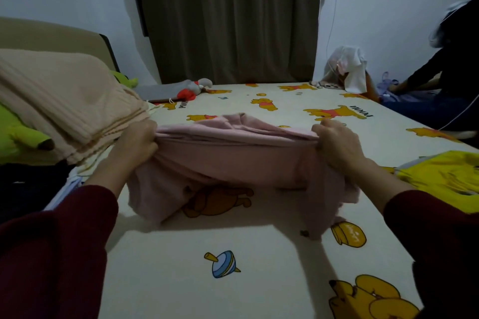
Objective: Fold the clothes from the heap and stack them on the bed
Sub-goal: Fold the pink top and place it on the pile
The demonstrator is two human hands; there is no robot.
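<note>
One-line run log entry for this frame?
step: folding | item: pink garment lifted over bed sheet | left hand: grips edge | right hand: grips edge | beside: yellow garment

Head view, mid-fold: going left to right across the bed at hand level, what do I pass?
Beige heap → left hand → pink garment → right hand → yellow garment.

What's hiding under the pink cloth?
Under the pink cloth, held up by the left hand and right hand, the bedsheet shows a printed bear. Anything under its far, resting part is covered.
</note>
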